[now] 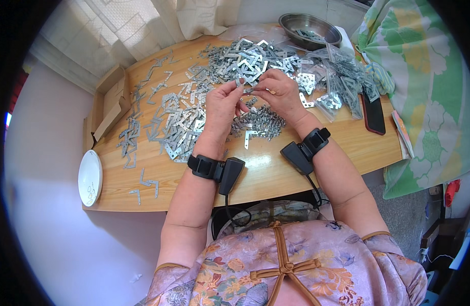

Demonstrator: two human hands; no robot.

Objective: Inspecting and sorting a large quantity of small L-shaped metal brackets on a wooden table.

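Observation:
Both hands meet over the middle of the table, in front of a large heap of silvery metal brackets (250, 58). My left hand (223, 104) is closed, with a small flat metal bracket (239, 82) showing at its thumb and fingertips. Close beside it, my right hand (280, 94) is pinched shut; a bit of grey metal shows by its fingertips, too small to name. Below the hands lies a pile of small screws (263, 122). One loose L-shaped bracket (249, 136) rests at its near side.
More L-brackets (181, 120) spread leftward. A cardboard box (110, 104) and white dish (90, 178) stand at the left edge. Clear bags of metal parts (347, 81), a phone (373, 115) and a steel bowl (310, 30) lie to the right. Cabled black devices are strapped to both wrists.

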